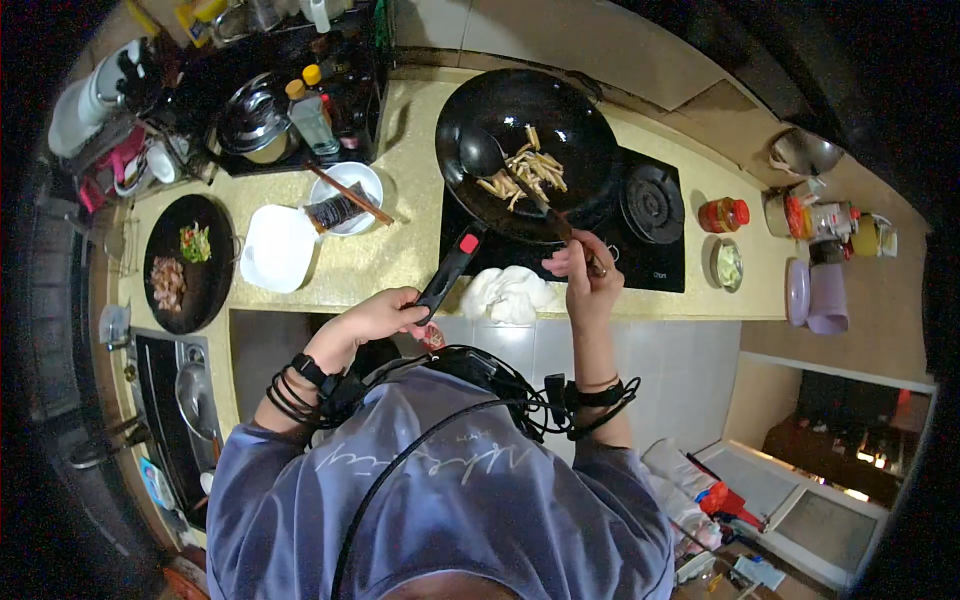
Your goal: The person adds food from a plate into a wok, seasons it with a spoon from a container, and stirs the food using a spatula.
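My left hand (391,313) grips the black handle (450,271) of a large dark wok (577,135) on the stove's left side. In my right hand (589,270) is the shaft of a dark cooking ladle (482,154). Its bowl rests inside the wok, left of a heap of pale, strip-cut food (538,169). What the strips are, I cannot tell. A crumpled white cloth (508,295) lies at the counter's front edge, between my two hands.
Right of the wok is a bare gas burner (652,202), then a red-lidded jar (724,215) and a small bowl of pale pieces (727,266). Leftward stand a white square dish (277,249), a bowl (370,187) with chopsticks across it, and a dark round board (187,289) bearing chopped meat and peppers.
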`<state>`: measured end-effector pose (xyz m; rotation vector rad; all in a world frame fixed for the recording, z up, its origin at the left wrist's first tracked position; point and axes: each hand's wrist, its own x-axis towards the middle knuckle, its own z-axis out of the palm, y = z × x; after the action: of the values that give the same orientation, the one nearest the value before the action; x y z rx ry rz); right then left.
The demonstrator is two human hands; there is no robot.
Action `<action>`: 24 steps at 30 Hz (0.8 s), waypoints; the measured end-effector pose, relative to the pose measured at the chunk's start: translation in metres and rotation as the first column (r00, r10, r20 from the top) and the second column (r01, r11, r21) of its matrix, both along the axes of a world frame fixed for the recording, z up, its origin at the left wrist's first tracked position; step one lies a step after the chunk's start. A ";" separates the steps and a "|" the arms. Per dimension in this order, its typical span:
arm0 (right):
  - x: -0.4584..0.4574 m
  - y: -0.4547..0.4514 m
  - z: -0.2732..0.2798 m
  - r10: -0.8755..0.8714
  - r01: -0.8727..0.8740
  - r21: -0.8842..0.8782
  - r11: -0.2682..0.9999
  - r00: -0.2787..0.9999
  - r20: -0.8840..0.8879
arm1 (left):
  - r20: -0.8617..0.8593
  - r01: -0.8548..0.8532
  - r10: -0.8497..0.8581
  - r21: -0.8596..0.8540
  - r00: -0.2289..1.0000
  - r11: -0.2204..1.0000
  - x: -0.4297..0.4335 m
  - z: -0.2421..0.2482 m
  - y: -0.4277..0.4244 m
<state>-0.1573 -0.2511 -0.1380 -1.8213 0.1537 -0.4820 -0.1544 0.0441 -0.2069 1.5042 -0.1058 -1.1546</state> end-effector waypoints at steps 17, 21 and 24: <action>0.006 0.045 -0.002 -0.143 0.158 -0.704 0.692 0.986 0.080 | 0.010 -0.757 0.817 -0.369 0.576 0.539 0.155 0.043 0.084; 0.001 0.061 -0.001 -0.165 0.182 -0.730 0.659 0.982 0.096 | -0.054 -0.797 0.924 -0.526 0.379 0.296 0.208 0.063 0.087; -0.005 0.072 0.006 -0.127 0.057 -0.728 0.683 0.991 -0.042 | -0.058 -0.799 0.970 -0.580 0.235 0.159 0.239 0.087 0.092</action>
<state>-0.1618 -0.1787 -0.1324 -2.6426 0.1219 -0.5828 0.0848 0.1361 -0.1200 0.9119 0.2619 0.2049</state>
